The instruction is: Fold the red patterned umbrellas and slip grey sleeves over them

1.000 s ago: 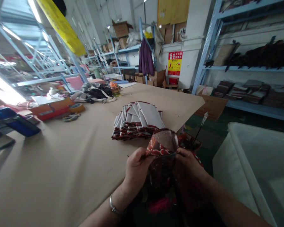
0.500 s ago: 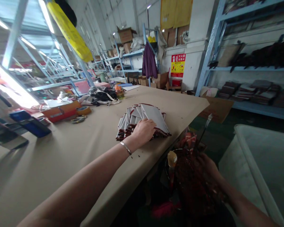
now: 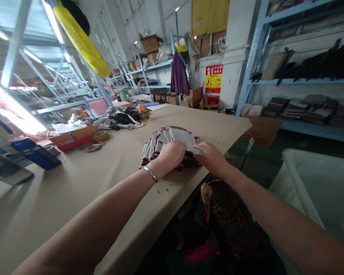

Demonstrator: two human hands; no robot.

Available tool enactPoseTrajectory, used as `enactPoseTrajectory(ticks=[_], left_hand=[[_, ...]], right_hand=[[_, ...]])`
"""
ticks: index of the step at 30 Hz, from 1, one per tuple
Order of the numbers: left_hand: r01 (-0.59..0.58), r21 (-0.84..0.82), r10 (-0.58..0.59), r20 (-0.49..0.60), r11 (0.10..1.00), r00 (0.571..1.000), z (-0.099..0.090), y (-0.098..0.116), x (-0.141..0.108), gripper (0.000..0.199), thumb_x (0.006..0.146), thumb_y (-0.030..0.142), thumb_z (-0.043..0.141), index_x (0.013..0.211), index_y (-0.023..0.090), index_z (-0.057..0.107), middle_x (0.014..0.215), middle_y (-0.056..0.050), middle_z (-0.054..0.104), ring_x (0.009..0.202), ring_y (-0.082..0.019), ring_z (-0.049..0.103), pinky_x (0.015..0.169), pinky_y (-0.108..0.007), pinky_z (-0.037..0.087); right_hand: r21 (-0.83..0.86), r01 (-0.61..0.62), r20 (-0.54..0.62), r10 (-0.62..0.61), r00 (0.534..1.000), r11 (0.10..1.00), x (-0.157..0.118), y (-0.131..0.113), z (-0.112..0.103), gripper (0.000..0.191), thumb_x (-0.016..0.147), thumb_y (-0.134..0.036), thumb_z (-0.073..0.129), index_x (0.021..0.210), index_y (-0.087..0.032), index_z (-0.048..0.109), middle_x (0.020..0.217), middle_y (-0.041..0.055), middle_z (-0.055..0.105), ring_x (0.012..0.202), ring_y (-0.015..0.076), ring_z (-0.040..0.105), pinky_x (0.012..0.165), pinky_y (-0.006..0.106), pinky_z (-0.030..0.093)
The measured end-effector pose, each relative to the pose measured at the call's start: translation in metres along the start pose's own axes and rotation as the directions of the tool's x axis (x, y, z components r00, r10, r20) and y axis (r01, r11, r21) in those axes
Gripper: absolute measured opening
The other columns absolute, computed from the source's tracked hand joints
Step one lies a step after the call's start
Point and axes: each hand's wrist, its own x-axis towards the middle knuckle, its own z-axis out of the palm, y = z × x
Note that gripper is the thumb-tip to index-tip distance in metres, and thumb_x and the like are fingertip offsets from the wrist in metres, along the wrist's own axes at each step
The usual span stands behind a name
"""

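One pale bin (image 3: 289,187), its bottom hidden from where I stand; one red-orange box (image 3: 74,139), contents unclear; one table (image 3: 117,152) bearing one stack of red-edged grey fabric pieces (image 3: 152,142), right hand (image 3: 212,157) pinching the top piece (image 3: 181,135) by its edge, left hand (image 3: 172,154) curled there, grip indiscernible.

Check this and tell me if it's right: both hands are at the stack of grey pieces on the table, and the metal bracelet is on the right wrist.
Not quite: the head view shows the metal bracelet on the left wrist, not the right. The left hand and right hand are both at the stack of grey pieces on the table.
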Motion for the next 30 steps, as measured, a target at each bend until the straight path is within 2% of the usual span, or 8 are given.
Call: enactPoseTrajectory(ticks=[5, 13, 17, 21, 23, 26, 28, 30], left_hand=[[0.068, -0.153, -0.089, -0.131, 0.986, 0.987, -0.006, -0.006, -0.015, 0.017, 0.082, 0.018, 0.047, 0.077, 0.016, 0.063, 0.076, -0.006, 0.065, 0.074, -0.020, 0.061, 0.065, -0.028, 0.043], [-0.012, -0.538, -0.229, -0.379, 0.843, 0.897, -0.005, 0.011, -0.049, 0.020, 0.068, 0.010, 0.056, 0.055, 0.017, 0.043, 0.066, 0.002, 0.048, 0.060, -0.011, 0.045, 0.056, -0.024, 0.033], [0.004, -0.565, -0.308, -0.444, 0.825, 0.841, -0.003, 0.027, -0.072, 0.021, 0.074, 0.012, 0.052, 0.059, 0.019, 0.039, 0.069, 0.001, 0.046, 0.064, -0.012, 0.045, 0.061, -0.025, 0.035], [0.090, -0.653, -0.383, -0.321, 0.752, 0.866, 0.016, 0.056, -0.091, 0.014, 0.073, 0.010, 0.047, 0.065, 0.020, 0.042, 0.070, 0.000, 0.049, 0.065, -0.013, 0.046, 0.062, -0.026, 0.037], [0.122, -0.803, -0.432, -0.179, 0.583, 0.884, 0.024, 0.079, -0.098, 0.011, 0.072, 0.011, 0.047, 0.067, 0.021, 0.045, 0.064, 0.002, 0.048, 0.061, -0.013, 0.045, 0.059, -0.025, 0.038], [0.143, -0.986, -0.485, 0.164, -0.080, 0.859, 0.027, 0.119, -0.105, 0.006, 0.073, 0.019, 0.049, 0.071, 0.021, 0.045, 0.063, 0.002, 0.050, 0.056, -0.012, 0.048, 0.052, -0.024, 0.042], [0.129, -0.822, -0.352, 0.372, -0.555, 0.859, 0.028, 0.140, -0.109, 0.014, 0.071, 0.026, 0.056, 0.075, 0.021, 0.043, 0.068, 0.002, 0.053, 0.056, -0.013, 0.052, 0.048, -0.025, 0.046], [0.132, -0.596, -0.215, 0.474, -0.792, 0.854, 0.034, 0.154, -0.114, 0.026, 0.065, 0.028, 0.065, 0.077, 0.021, 0.043, 0.070, 0.002, 0.054, 0.057, -0.012, 0.054, 0.049, -0.024, 0.049]], right_hand=[[-0.111, 0.027, 0.160, -0.009, 0.987, 0.993, 0.032, -0.029, 0.000, 0.025, 0.091, -0.032, 0.048, 0.101, -0.019, 0.067, 0.098, 0.0080, 0.065, 0.094, 0.0198, 0.057, 0.082, 0.029, 0.042], [-0.405, -0.071, 0.302, 0.207, 0.931, 0.912, -0.004, -0.028, -0.014, 0.021, 0.088, -0.019, 0.043, 0.092, -0.017, 0.063, 0.092, 0.0092, 0.067, 0.085, 0.0207, 0.062, 0.067, 0.028, 0.040], [-0.390, -0.239, 0.162, 0.322, 0.933, 0.889, -0.032, -0.033, -0.045, 0.023, 0.087, -0.024, 0.043, 0.100, -0.020, 0.061, 0.082, 0.0071, 0.069, 0.073, 0.0219, 0.065, 0.063, 0.030, 0.041], [-0.209, -0.186, -0.168, 0.153, 0.974, 0.960, -0.091, -0.059, -0.080, 0.022, 0.083, -0.025, 0.044, 0.098, -0.022, 0.059, 0.072, 0.0050, 0.068, 0.066, 0.0204, 0.065, 0.062, 0.029, 0.045], [-0.169, -0.139, -0.225, 0.099, 0.969, 0.976, -0.133, -0.066, -0.083, 0.021, 0.081, -0.027, 0.046, 0.097, -0.025, 0.059, 0.075, 0.0064, 0.069, 0.066, 0.0216, 0.065, 0.062, 0.031, 0.048], [-0.065, -0.287, -0.075, 0.282, 0.956, 0.956, -0.191, -0.060, -0.067, 0.021, 0.078, -0.029, 0.049, 0.095, -0.029, 0.061, 0.075, 0.0047, 0.070, 0.063, 0.0230, 0.066, 0.058, 0.032, 0.050], [0.071, -0.478, 0.133, 0.467, 0.874, 0.876, -0.218, -0.055, -0.051, 0.018, 0.079, -0.035, 0.050, 0.088, -0.031, 0.064, 0.071, 0.0021, 0.070, 0.060, 0.0225, 0.066, 0.054, 0.031, 0.050], [0.257, -0.657, 0.313, 0.582, 0.751, 0.709, -0.230, -0.052, -0.038, 0.019, 0.080, -0.042, 0.052, 0.084, -0.030, 0.068, 0.074, 0.0019, 0.072, 0.067, 0.0226, 0.068, 0.059, 0.030, 0.053]])
